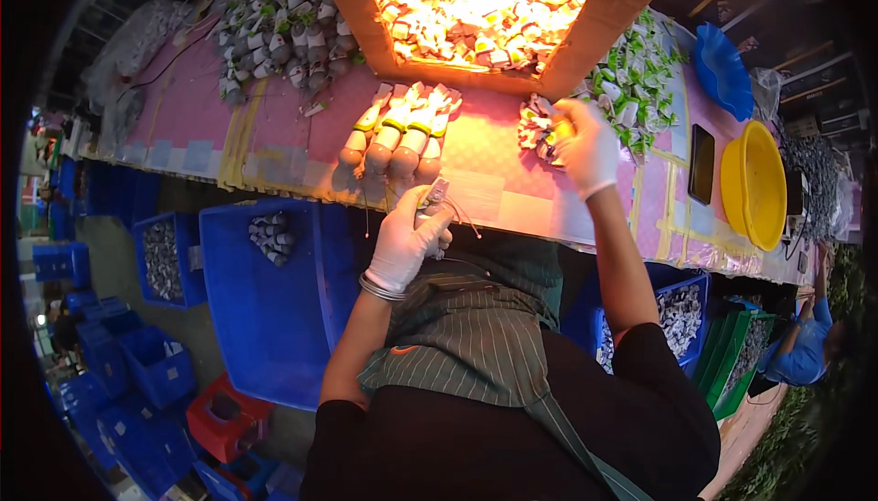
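My left hand [401, 245], in a white glove, is closed around a small pale bulb-like part [436, 193] with thin wires hanging from it, just off the table's front edge. My right hand [590, 146], also gloved, is bent over a small heap of white and yellow-green pieces [535, 128] on the table. Its fingers are drawn together, and what lies between them is hidden. Ahead of my left hand lies a row of several bulb-like parts [402, 142] with round grey ends, white necks and yellow-green bands, touching side by side.
A cardboard box [352, 9], glaringly lit, holds many small pieces. More parts are piled at the left [283, 39] and right [637, 89]. Beyond them are a black phone-like slab [701, 164], a yellow basin [754, 185] and a blue basin [722, 71]. Blue crates [265, 318] stand below; a person [800, 350] is at right.
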Demonstrator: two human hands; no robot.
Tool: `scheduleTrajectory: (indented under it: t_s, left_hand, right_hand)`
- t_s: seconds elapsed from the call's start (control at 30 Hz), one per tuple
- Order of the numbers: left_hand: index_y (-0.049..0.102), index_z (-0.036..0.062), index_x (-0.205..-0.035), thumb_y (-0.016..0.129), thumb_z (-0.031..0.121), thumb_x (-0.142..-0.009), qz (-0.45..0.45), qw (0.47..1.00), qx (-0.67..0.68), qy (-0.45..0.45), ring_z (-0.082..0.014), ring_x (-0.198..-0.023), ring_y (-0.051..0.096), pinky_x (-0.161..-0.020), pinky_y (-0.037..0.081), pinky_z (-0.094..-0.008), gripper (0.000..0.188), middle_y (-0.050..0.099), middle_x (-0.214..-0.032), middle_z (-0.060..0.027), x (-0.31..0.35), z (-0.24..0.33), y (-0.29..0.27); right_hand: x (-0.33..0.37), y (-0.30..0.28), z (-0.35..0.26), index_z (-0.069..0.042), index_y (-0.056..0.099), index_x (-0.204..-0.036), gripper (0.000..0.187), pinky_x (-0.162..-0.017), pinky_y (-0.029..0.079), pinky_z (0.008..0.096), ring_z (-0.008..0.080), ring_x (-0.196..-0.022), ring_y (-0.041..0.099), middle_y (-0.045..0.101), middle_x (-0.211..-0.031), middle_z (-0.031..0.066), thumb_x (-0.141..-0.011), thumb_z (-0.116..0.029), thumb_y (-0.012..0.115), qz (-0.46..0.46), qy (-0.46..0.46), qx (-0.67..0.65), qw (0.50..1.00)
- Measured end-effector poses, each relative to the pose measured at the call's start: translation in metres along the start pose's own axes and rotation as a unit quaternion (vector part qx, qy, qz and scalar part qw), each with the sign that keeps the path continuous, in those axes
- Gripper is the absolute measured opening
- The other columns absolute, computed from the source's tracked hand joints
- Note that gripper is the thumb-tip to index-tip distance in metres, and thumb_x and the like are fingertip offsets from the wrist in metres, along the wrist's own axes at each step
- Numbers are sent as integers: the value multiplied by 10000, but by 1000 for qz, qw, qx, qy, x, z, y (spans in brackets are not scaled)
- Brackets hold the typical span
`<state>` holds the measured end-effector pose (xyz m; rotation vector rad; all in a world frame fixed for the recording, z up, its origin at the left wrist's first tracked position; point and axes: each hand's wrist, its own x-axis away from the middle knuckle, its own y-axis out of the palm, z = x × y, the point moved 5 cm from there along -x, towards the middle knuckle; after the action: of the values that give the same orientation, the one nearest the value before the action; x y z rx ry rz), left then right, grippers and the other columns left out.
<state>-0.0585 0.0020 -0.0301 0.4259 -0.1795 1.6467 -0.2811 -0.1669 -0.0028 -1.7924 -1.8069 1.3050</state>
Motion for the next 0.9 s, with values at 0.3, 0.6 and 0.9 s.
scheduleTrajectory:
  t_s: [0.3,0.6,0.9]
  left_hand:
    - [466,-9,-1223,641,218,-908,-34,995,89,-15,-115,-570,579,-496,463,-242,426,598,-695,-56,-4,2,16]
    - [477,18,-1223,635,171,-906,-24,999,41,-1,-91,-594,556,-492,452,-237,386,578,-781,-33,-8,12,17]
    - [493,45,-1199,623,169,-906,-23,998,-52,-10,-70,-603,546,-486,430,-211,343,556,-760,-11,0,16,10]
  right_hand:
    - [-28,2,27,-60,657,-893,116,-730,491,377,301,-793,621,656,-857,127,-784,-90,683,-25,-72,-63,995]
    - [39,30,-80,-5,583,-1081,247,-771,517,250,109,-859,624,623,-945,52,-846,49,632,-305,-160,-306,888]
    - [44,55,-82,23,525,-1145,380,-743,525,239,103,-855,622,606,-953,59,-808,18,702,-270,28,-457,847]
